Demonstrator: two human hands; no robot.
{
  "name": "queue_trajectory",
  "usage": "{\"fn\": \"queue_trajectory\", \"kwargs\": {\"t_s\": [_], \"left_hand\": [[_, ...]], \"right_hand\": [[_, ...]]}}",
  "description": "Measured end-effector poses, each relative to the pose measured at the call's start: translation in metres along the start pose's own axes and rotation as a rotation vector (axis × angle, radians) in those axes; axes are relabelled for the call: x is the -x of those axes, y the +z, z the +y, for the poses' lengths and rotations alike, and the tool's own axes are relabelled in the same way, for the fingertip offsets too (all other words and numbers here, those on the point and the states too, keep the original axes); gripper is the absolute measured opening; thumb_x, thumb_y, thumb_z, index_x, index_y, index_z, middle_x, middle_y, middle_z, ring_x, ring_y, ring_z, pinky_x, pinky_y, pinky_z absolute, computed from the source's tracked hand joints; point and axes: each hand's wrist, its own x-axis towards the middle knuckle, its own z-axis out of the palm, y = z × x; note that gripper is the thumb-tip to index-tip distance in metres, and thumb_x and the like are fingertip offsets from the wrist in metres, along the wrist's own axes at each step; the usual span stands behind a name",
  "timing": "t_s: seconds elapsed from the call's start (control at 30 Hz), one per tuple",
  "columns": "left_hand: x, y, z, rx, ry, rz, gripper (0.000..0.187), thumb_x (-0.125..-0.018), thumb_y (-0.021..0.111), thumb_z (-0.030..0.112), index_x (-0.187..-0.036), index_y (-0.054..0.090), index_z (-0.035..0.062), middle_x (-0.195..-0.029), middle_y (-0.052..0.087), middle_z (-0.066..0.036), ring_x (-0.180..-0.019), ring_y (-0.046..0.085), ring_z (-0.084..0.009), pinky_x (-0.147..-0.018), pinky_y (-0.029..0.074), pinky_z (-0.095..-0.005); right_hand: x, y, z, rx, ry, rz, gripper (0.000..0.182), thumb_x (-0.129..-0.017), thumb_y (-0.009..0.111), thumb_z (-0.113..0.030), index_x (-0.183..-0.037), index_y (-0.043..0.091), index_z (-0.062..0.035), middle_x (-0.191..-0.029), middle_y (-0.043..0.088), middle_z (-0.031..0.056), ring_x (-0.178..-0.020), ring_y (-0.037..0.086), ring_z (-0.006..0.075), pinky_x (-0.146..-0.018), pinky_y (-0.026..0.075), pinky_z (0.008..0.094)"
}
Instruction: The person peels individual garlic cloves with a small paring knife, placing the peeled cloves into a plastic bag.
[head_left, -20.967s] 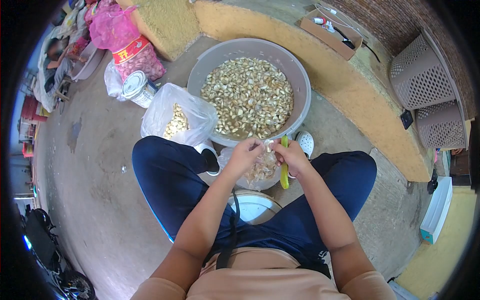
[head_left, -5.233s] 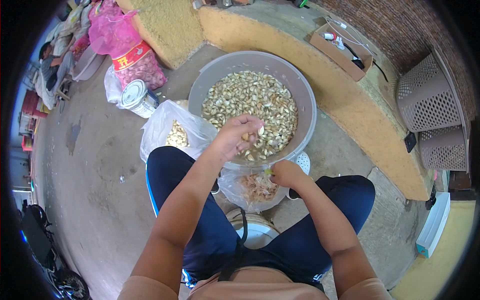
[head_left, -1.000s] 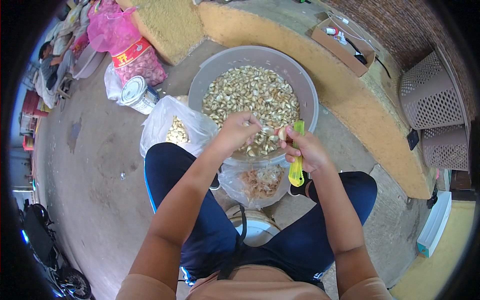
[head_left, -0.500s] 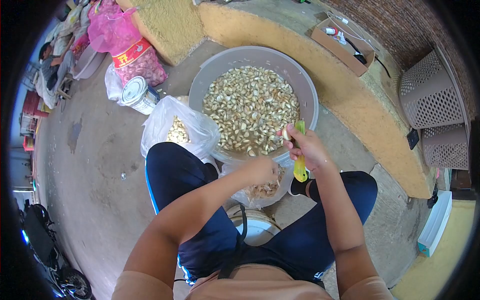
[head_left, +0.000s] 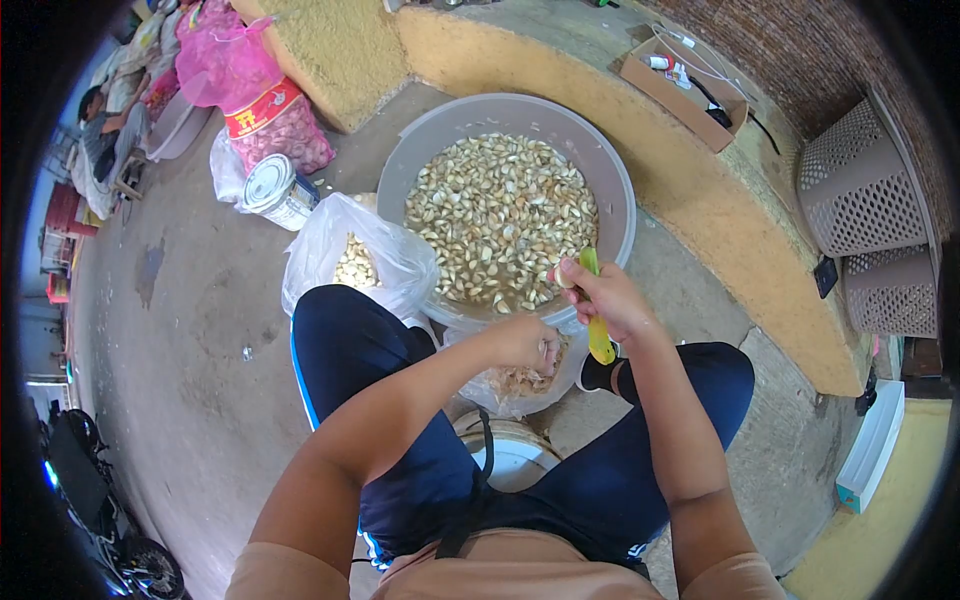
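My right hand (head_left: 610, 303) is closed round a slim yellow-green knife (head_left: 600, 340), its blade not distinguishable. A pale garlic clove (head_left: 563, 277) is pinched between its thumb and finger, over the rim of a large grey basin (head_left: 612, 165). Garlic cloves (head_left: 500, 215) lie thickly in water in that basin. Lower and to the left, my left hand (head_left: 530, 343) has its fingers curled in; whether they hold anything is hidden. Beneath it sits a clear plastic bag (head_left: 520, 405) with papery garlic skins (head_left: 520, 380).
A white plastic bag (head_left: 310, 255) of peeled cloves stands left of the basin. Behind it are a lidded tin (head_left: 280, 195) and a pink mesh sack (head_left: 290, 135). A yellow ledge (head_left: 700, 220) curves along the right. Another person (head_left: 105, 130) sits far left.
My right hand has dipped slightly, bringing the clove and knife lower and a little left. My left hand has turned slightly above the bag of skins, its fingers showing more.
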Motion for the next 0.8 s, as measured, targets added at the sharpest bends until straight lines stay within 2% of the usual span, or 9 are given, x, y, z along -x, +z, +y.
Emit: {"fn": "queue_trajectory", "kwargs": {"t_s": [0.1,0.2,0.3,0.4,0.5,0.6,0.7,0.8], "left_hand": [[0.001,0.002,-0.002,0.110,0.036,-0.058,0.016,-0.067,0.066,0.023,-0.077,0.067,0.0098,-0.072,0.064,-0.007,-0.068,0.060,-0.0199,-0.065,0.045,-0.0325],[0.001,0.001,-0.002,0.093,-0.053,-0.126,0.016,-0.070,0.064,0.023,-0.078,0.068,0.0098,-0.073,0.064,-0.007,-0.070,0.060,-0.0201,-0.067,0.045,-0.0317],[0.003,-0.010,0.002,-0.068,-0.012,-0.020,0.020,-0.070,0.064,0.026,-0.078,0.067,0.0075,-0.074,0.064,-0.009,-0.071,0.060,-0.0208,-0.067,0.046,-0.0308],[0.005,-0.027,0.009,0.013,-0.188,0.143,0.025,-0.066,0.066,0.022,-0.087,0.063,0.0079,-0.077,0.063,-0.008,-0.071,0.061,-0.0203,-0.065,0.046,-0.0309],[0.001,-0.040,-0.001,0.067,-0.048,0.386,0.030,-0.065,0.068,0.022,-0.090,0.061,0.0067,-0.075,0.061,-0.008,-0.067,0.059,-0.0200,-0.062,0.045,-0.0309],[0.009,-0.053,0.010,0.237,-0.107,0.418,0.028,-0.065,0.069,0.022,-0.089,0.061,0.0084,-0.073,0.059,-0.008,-0.064,0.056,-0.0197,-0.061,0.044,-0.0299],[0.015,-0.064,0.018,0.255,-0.159,0.553,0.026,-0.067,0.068,0.021,-0.091,0.063,0.0117,-0.070,0.057,-0.007,-0.063,0.055,-0.0200,-0.062,0.044,-0.0287],[0.021,-0.067,0.025,0.141,-0.053,0.591,0.023,-0.069,0.067,0.021,-0.091,0.065,0.0146,-0.071,0.058,-0.008,-0.064,0.055,-0.0201,-0.063,0.044,-0.0293]], "right_hand": [[-0.001,0.000,0.001,-0.002,0.001,-0.009,0.037,-0.084,0.055,-0.039,-0.092,0.059,-0.0025,-0.058,0.042,-0.0042,-0.044,0.033,0.0043,-0.043,0.030,0.0218],[0.000,0.000,0.000,-0.010,0.006,-0.007,0.034,-0.083,0.057,-0.036,-0.091,0.059,-0.0036,-0.058,0.042,-0.0042,-0.044,0.033,0.0040,-0.043,0.030,0.0216],[0.001,0.002,-0.001,0.003,0.000,-0.010,0.026,-0.082,0.059,-0.030,-0.089,0.058,-0.0045,-0.058,0.042,-0.0041,-0.044,0.034,0.0041,-0.042,0.031,0.0215],[-0.003,-0.002,0.005,0.022,-0.018,-0.041,0.019,-0.080,0.061,-0.022,-0.086,0.057,-0.0046,-0.057,0.042,-0.0038,-0.044,0.035,0.0047,-0.042,0.031,0.0217],[-0.004,-0.005,0.007,0.052,-0.027,-0.036,0.016,-0.078,0.062,-0.017,-0.085,0.056,-0.0033,-0.055,0.042,-0.0034,-0.044,0.036,0.0055,-0.041,0.032,0.0224],[-0.006,-0.007,0.007,0.139,-0.043,0.029,0.017,-0.076,0.063,-0.015,-0.084,0.056,-0.0014,-0.053,0.042,-0.0026,-0.042,0.038,0.0064,-0.039,0.032,0.0230],[-0.007,-0.010,0.007,0.294,-0.061,0.055,0.019,-0.074,0.063,-0.015,-0.084,0.056,0.0000,-0.051,0.043,-0.0015,-0.041,0.040,0.0072,-0.039,0.032,0.0230],[-0.002,-0.006,0.003,0.386,-0.051,0.041,0.021,-0.072,0.063,-0.015,-0.084,0.057,0.0008,-0.050,0.044,-0.0007,-0.041,0.041,0.0079,-0.039,0.033,0.0226]]}}
